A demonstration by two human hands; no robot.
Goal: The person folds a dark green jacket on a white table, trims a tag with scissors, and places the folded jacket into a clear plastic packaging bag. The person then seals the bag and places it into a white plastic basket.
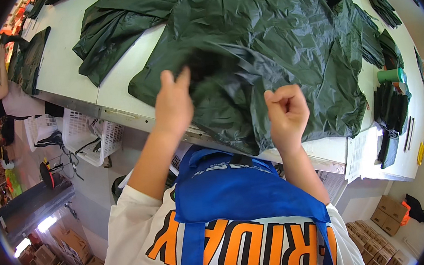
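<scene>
A large dark green garment (273,29) of thin, shiny, crinkled fabric is spread over the white table in front of me. One sleeve (115,32) stretches out to the left. My left hand (174,103) is over the garment's near left part, with thumb and forefinger apart and slightly blurred. Just past its fingertips is a dark, blurred patch of fabric. My right hand (289,117) is closed, fingers curled, against a raised fold of the garment; whether fabric is pinched in it is hidden.
White plastic baskets (82,132) stand below the table's left edge. Folded dark green pieces (390,105) and a green roll (391,76) lie on the right. A person (20,97) works at the far left. Cardboard boxes (388,212) are at the lower right.
</scene>
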